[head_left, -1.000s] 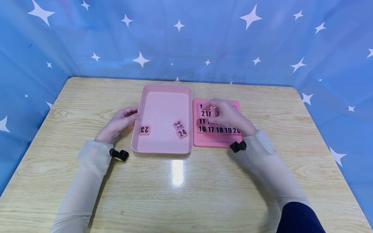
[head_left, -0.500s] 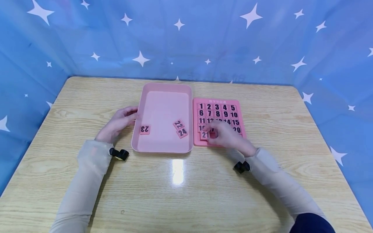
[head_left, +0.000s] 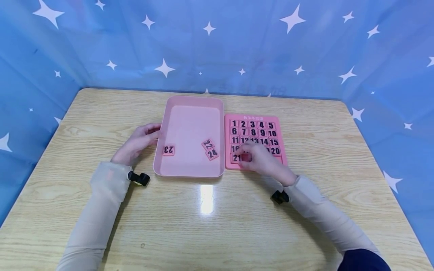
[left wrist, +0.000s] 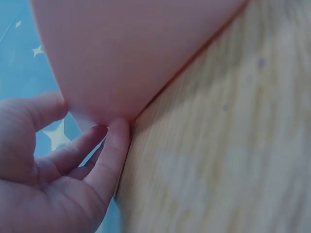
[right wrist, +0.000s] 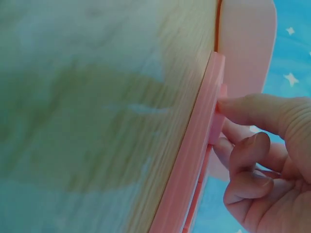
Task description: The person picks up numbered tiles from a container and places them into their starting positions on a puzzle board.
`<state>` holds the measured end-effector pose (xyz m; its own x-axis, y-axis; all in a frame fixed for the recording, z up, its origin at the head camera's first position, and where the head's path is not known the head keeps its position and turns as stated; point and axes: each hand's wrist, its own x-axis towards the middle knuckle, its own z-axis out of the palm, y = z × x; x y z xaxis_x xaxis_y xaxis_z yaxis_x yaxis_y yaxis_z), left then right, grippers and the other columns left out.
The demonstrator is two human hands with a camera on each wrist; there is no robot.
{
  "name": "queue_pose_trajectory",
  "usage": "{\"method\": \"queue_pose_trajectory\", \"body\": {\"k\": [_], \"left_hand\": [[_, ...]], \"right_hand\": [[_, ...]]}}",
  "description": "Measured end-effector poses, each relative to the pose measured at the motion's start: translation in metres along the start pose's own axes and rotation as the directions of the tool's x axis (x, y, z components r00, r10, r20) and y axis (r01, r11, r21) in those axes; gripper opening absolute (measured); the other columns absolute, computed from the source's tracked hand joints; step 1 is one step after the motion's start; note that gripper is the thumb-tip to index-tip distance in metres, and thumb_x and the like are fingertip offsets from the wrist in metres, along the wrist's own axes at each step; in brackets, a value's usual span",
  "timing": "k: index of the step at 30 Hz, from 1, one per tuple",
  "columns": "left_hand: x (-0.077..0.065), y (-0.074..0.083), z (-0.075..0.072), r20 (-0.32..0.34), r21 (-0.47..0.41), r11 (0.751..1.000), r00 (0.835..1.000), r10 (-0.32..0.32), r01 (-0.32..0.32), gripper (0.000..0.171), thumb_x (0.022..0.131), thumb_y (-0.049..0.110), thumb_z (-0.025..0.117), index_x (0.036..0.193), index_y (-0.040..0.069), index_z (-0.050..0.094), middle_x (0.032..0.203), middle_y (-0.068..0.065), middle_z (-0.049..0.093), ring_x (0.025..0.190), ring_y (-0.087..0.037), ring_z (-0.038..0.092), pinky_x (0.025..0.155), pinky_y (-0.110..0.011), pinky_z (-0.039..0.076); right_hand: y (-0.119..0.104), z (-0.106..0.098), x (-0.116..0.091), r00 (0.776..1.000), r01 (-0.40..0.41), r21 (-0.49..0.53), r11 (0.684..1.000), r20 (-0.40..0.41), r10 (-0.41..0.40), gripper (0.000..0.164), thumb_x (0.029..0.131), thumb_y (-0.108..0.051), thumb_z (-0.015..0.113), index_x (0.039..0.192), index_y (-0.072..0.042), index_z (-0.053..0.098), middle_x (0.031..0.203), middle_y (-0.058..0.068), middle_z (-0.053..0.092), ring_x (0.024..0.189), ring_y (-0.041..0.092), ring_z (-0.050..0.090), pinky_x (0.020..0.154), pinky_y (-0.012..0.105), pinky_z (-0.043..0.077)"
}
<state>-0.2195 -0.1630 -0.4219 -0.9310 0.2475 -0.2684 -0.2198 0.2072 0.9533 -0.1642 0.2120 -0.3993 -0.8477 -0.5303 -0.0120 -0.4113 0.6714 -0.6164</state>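
Observation:
My right hand pinches the pink tile 21 by its edges at the left end of the board's bottom row. In the right wrist view the thumb meets that tile, which stands a little proud of the frame. The pink number board carries tiles in order, 1 to 20, above it; the hand hides some of them. Fingertips of my left hand rest against the left outer wall of the pink tray; in the left wrist view this hand's thumb reaches the rim.
Inside the tray lie tile 22, tile 24 and an upside-down tile 23. Tray and board stand side by side on a wooden table. A blue star-patterned cloth hangs behind the table.
My right hand has carried tile 21 from over the upper rows down to the bottom row, then slightly left into the corner. My left hand and the tray have stayed put.

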Motion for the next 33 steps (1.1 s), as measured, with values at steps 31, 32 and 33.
{"method": "queue_pose_trajectory", "body": {"k": [31, 32, 33], "left_hand": [[-0.002, 0.010, 0.002, -0.028, 0.088, 0.994, 0.997, -0.065, 0.068, 0.048, 0.096, 0.011, 0.051, 0.139, -0.007, 0.038, 0.133, -0.026, 0.045, 0.084, -0.003, 0.055, 0.074, -0.015, 0.051], [-0.002, 0.010, 0.002, -0.030, 0.089, 0.994, 0.997, -0.066, 0.069, 0.048, 0.096, 0.011, 0.051, 0.139, -0.006, 0.038, 0.133, -0.026, 0.045, 0.084, -0.002, 0.055, 0.074, -0.015, 0.051], [-0.002, 0.010, 0.002, -0.030, 0.089, 0.994, 0.997, -0.065, 0.068, 0.048, 0.096, 0.011, 0.051, 0.139, -0.006, 0.038, 0.133, -0.026, 0.045, 0.084, -0.002, 0.055, 0.074, -0.015, 0.051]], "right_hand": [[-0.033, 0.025, 0.046, 0.958, 0.123, 0.141, 0.982, -0.276, -0.081, 0.022, 0.079, -0.006, 0.074, 0.099, 0.001, 0.067, 0.073, 0.008, 0.060, 0.051, 0.011, 0.046, 0.042, 0.021, 0.039], [-0.036, 0.027, 0.049, 0.960, 0.104, 0.119, 0.987, -0.273, -0.068, 0.022, 0.079, -0.009, 0.074, 0.099, 0.000, 0.068, 0.074, 0.008, 0.062, 0.053, 0.011, 0.048, 0.044, 0.021, 0.039], [-0.038, 0.030, 0.053, 0.963, 0.076, 0.092, 0.993, -0.266, -0.050, 0.022, 0.080, -0.012, 0.073, 0.099, -0.001, 0.068, 0.077, 0.007, 0.064, 0.055, 0.011, 0.049, 0.045, 0.021, 0.039]]}}
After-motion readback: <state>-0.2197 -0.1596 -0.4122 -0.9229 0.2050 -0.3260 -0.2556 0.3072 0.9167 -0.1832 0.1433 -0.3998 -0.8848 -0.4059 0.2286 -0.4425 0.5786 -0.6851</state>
